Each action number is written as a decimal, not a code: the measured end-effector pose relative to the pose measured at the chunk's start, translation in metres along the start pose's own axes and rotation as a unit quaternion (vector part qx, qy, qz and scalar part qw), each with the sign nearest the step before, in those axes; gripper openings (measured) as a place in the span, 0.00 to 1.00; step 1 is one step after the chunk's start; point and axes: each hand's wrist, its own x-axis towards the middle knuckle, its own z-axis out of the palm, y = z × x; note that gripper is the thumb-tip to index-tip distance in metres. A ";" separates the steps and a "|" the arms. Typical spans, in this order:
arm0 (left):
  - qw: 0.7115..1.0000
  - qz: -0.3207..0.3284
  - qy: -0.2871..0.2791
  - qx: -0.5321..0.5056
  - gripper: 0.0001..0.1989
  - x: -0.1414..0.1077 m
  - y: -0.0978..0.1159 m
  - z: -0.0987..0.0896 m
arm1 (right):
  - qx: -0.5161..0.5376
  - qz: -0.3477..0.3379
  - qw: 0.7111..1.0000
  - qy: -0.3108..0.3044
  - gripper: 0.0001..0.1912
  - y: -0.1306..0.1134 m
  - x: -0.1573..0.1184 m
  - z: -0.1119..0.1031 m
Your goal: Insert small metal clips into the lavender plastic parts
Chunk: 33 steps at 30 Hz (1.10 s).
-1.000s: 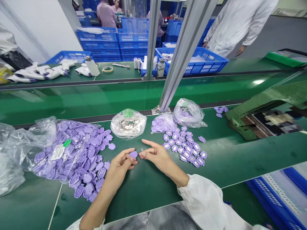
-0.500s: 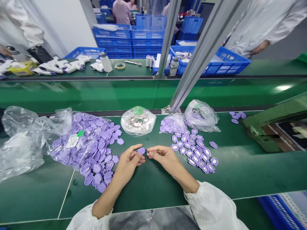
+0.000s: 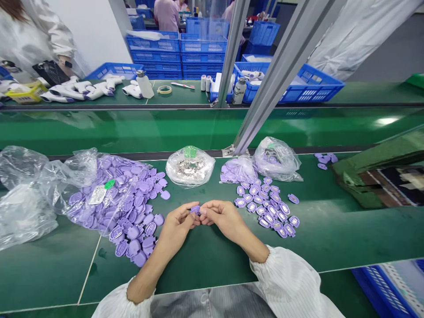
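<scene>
As your left hand pinches a small lilac plastic piece between thumb and fingers, your right hand curls in, its fingertips at the piece's right end; you cannot tell whether they grip it. The piece lies between both hands, its long axis roughly crosswise. Bare green tabletop lies nearer you. Loose lilac pieces sit right of your right hand, a bag of lilac pieces left of your left hand, and a clear bag of silver parts ahead.
</scene>
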 end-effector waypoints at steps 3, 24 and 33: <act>1.000 0.003 -0.003 0.004 0.22 0.000 -0.001 0.000 | -0.022 -0.010 1.000 0.018 0.15 -0.001 0.000 0.002; 0.999 -0.021 0.023 -0.005 0.25 -0.001 0.007 0.000 | -0.453 -0.091 0.879 0.119 0.08 0.003 -0.012 -0.008; 1.000 -0.021 0.017 -0.002 0.26 -0.002 0.007 -0.001 | -0.515 -0.172 0.834 0.098 0.16 0.011 -0.007 -0.005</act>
